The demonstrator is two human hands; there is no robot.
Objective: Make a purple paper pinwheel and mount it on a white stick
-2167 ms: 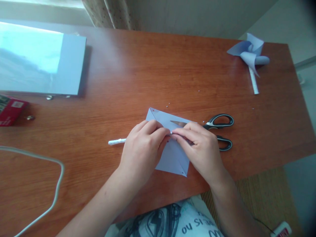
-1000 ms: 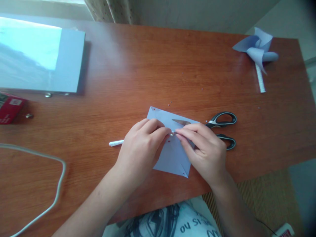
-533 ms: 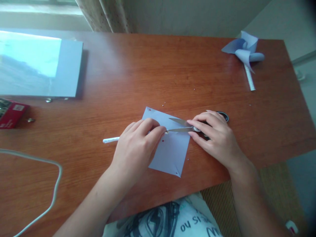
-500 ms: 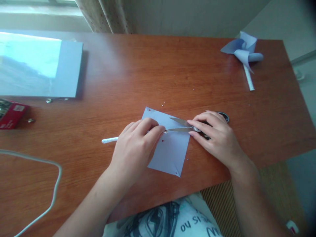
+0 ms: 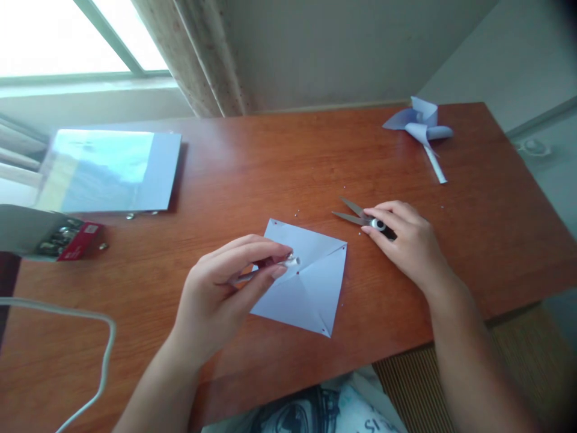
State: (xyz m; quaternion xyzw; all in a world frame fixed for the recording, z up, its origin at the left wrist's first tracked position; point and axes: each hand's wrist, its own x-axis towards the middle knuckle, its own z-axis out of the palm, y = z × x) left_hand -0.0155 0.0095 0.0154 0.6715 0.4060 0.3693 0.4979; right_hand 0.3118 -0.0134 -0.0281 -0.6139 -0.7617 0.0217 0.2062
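Observation:
My left hand [image 5: 237, 279] is closed around a thin rolled white paper stick [image 5: 293, 261], its end poking out past the fingertips. A small shiny bit shows by the fingertips, too small to name. Beneath the hand lies a square white paper sheet [image 5: 311, 294] with creases, small holes near its corners and one at the middle. To the right of the sheet, my right hand [image 5: 401, 240] grips a pair of scissors [image 5: 354, 211] near the pivot. The blades are spread apart and point left, resting on or just above the table; their handles are mostly covered by the hand.
A paper pinwheel [image 5: 424, 129] on a stick lies at the back right of the wooden table [image 5: 270, 162]. At the left are a shiny flat panel [image 5: 112, 171], a red box [image 5: 79, 240] of small metal pieces and a white cable [image 5: 106, 361].
The scissors have moved right, away from my left hand and off the paper. My left hand has turned, so the stick's end now faces right. The camera view has tilted up.

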